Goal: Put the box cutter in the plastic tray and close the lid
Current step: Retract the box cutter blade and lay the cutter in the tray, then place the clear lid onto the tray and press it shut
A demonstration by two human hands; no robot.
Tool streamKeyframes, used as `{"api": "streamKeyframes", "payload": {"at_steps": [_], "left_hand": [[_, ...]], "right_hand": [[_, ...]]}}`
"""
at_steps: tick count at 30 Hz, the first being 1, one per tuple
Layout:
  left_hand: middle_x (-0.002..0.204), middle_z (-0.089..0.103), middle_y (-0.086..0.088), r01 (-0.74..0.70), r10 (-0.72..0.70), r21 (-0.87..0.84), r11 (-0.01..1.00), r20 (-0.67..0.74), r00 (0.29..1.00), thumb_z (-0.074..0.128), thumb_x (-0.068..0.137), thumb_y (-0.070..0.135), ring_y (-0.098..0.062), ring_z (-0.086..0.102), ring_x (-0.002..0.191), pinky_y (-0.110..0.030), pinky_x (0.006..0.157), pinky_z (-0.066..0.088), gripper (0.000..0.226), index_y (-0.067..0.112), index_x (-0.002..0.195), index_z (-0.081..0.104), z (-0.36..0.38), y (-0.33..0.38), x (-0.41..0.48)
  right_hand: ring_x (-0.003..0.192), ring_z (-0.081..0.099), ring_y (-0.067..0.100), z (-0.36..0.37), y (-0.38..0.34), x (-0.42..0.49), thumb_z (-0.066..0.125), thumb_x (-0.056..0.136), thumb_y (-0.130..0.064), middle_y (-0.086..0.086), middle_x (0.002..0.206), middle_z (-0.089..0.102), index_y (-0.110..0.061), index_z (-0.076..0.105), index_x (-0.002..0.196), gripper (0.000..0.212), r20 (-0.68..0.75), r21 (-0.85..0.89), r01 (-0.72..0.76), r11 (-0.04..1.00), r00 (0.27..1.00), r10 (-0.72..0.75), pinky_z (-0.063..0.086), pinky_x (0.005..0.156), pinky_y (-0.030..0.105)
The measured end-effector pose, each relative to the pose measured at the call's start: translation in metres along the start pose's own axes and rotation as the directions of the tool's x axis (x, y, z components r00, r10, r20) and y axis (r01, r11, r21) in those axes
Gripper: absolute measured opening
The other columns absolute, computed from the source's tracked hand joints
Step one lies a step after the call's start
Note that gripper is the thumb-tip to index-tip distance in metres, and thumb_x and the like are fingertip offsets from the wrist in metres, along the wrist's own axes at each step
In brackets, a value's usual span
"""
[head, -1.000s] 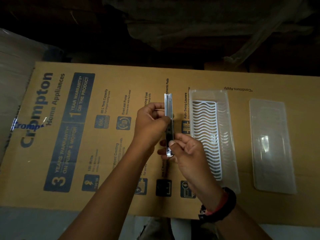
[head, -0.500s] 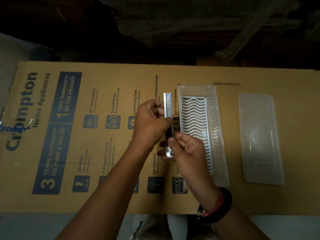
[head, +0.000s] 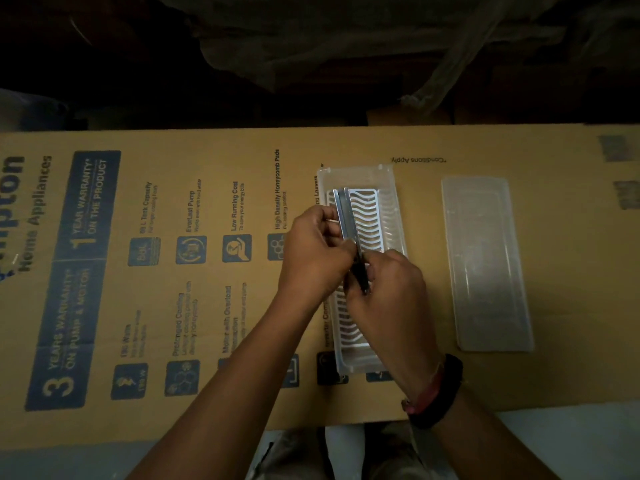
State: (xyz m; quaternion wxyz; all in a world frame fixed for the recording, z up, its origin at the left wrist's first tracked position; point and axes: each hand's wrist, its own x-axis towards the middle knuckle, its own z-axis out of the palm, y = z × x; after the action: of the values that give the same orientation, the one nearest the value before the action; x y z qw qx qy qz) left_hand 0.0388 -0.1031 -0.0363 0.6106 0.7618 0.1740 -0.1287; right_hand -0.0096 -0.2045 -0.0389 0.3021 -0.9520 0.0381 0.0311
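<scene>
I hold a slim silver and black box cutter lengthwise in both hands, above the left side of the clear plastic tray. My left hand grips its middle from the left. My right hand pinches its near black end. The tray lies open on the cardboard, with a white wavy grid insert in its bottom. Its clear lid lies flat to the right, apart from the tray.
A big flattened cardboard carton with blue print covers the work surface. Its far edge meets a dark space with draped cloth. A pale floor strip shows at the near edge.
Both hands have carried the box cutter to the right, from beside the tray's left wall to above the tray's grid. The tray and lid have not moved on the carton.
</scene>
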Motion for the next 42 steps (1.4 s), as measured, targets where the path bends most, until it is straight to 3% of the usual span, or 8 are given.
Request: {"api": "streamKeyframes", "payload": {"at_steps": [3, 6, 15, 21, 29, 34, 36, 42], "left_hand": [[0.098, 0.069, -0.013, -0.006, 0.005, 0.015, 1.0, 0.025, 1.0, 0.063, 0.08, 0.0, -0.025, 0.069, 0.089, -0.046, 0.083, 0.058, 0.039, 0.012, 0.117, 0.061, 0.008, -0.002, 0.001], [0.107, 0.067, -0.003, -0.087, 0.087, 0.002, 0.996, -0.036, 0.996, 0.06, 0.081, 0.004, -0.013, 0.066, 0.096, -0.035, 0.088, 0.057, 0.05, 0.007, 0.131, 0.056, 0.012, -0.002, 0.001], [0.104, 0.068, 0.002, -0.221, 0.226, 0.044, 0.974, -0.158, 0.961, 0.057, 0.086, 0.001, -0.004, 0.066, 0.097, -0.02, 0.088, 0.054, 0.035, 0.011, 0.12, 0.064, 0.011, -0.005, 0.004], [0.107, 0.069, 0.0, -0.244, 0.258, 0.091, 0.966, -0.213, 0.942, 0.057, 0.086, 0.005, 0.005, 0.064, 0.093, -0.015, 0.083, 0.053, 0.031, 0.013, 0.115, 0.066, 0.01, -0.013, 0.006], [0.11, 0.067, 0.002, -0.27, 0.305, 0.167, 0.948, -0.246, 0.92, 0.058, 0.085, 0.011, -0.008, 0.062, 0.104, -0.036, 0.089, 0.055, 0.032, 0.019, 0.114, 0.066, 0.004, -0.018, 0.006], [0.125, 0.061, 0.001, -0.254, 0.292, 0.184, 0.95, -0.226, 0.929, 0.061, 0.085, 0.011, -0.012, 0.058, 0.112, -0.039, 0.091, 0.053, 0.04, 0.022, 0.123, 0.061, 0.0, -0.028, 0.008], [0.129, 0.059, -0.001, -0.238, 0.276, 0.183, 0.954, -0.223, 0.935, 0.062, 0.085, 0.011, -0.014, 0.057, 0.113, -0.04, 0.091, 0.052, 0.045, 0.024, 0.129, 0.057, -0.003, -0.033, 0.008], [0.132, 0.058, -0.006, -0.203, 0.235, 0.158, 0.966, -0.221, 0.947, 0.062, 0.087, 0.007, -0.02, 0.055, 0.119, -0.04, 0.095, 0.048, 0.053, 0.026, 0.136, 0.051, -0.006, -0.042, 0.006]], "right_hand": [[0.065, 0.048, 0.013, -0.002, 0.006, 0.002, 0.062, 0.087, -0.023, 0.005, 0.075, 0.06, -0.01, 0.067, 0.084, 0.014, -0.021, -0.021, -0.026, 0.999, 0.999, 0.026, 0.026, 0.052, 0.012], [0.064, 0.054, 0.016, 0.006, 0.013, 0.004, 0.059, 0.088, -0.026, 0.005, 0.077, 0.061, -0.011, 0.065, 0.082, 0.018, 0.027, -0.068, -0.106, 0.992, 0.994, 0.109, 0.032, 0.049, 0.016], [0.089, 0.065, 0.031, 0.024, 0.016, 0.001, 0.051, 0.09, -0.008, 0.015, 0.097, 0.066, -0.006, 0.063, 0.094, 0.013, 0.147, -0.182, -0.133, 0.974, 0.976, 0.161, 0.055, 0.074, 0.039], [0.092, 0.064, 0.028, 0.023, 0.015, 0.003, 0.055, 0.09, -0.011, 0.015, 0.103, 0.064, -0.006, 0.062, 0.101, 0.014, 0.184, -0.195, -0.137, 0.971, 0.968, 0.173, 0.055, 0.077, 0.036], [0.095, 0.061, 0.02, -0.004, 0.011, -0.008, 0.058, 0.089, -0.032, 0.008, 0.116, 0.059, -0.013, 0.055, 0.119, 0.036, 0.165, -0.153, -0.097, 0.983, 0.979, 0.123, 0.051, 0.072, 0.026], [0.109, 0.058, 0.023, -0.057, 0.05, -0.007, 0.058, 0.087, -0.03, 0.01, 0.123, 0.06, -0.014, 0.055, 0.123, 0.04, -0.129, -0.107, 0.024, 0.994, 0.991, -0.038, 0.052, 0.089, 0.032], [0.12, 0.053, 0.028, -0.069, 0.087, 0.002, 0.061, 0.086, -0.029, 0.016, 0.13, 0.057, -0.011, 0.052, 0.129, 0.047, -0.189, -0.155, -0.055, 0.986, 0.982, 0.025, 0.046, 0.099, 0.035], [0.131, 0.038, 0.046, -0.065, 0.166, 0.028, 0.058, 0.081, -0.059, 0.027, 0.151, 0.032, -0.018, 0.031, 0.145, 0.081, -0.028, -0.36, -0.339, 0.869, 0.935, 0.353, 0.043, 0.1, 0.059]]}}
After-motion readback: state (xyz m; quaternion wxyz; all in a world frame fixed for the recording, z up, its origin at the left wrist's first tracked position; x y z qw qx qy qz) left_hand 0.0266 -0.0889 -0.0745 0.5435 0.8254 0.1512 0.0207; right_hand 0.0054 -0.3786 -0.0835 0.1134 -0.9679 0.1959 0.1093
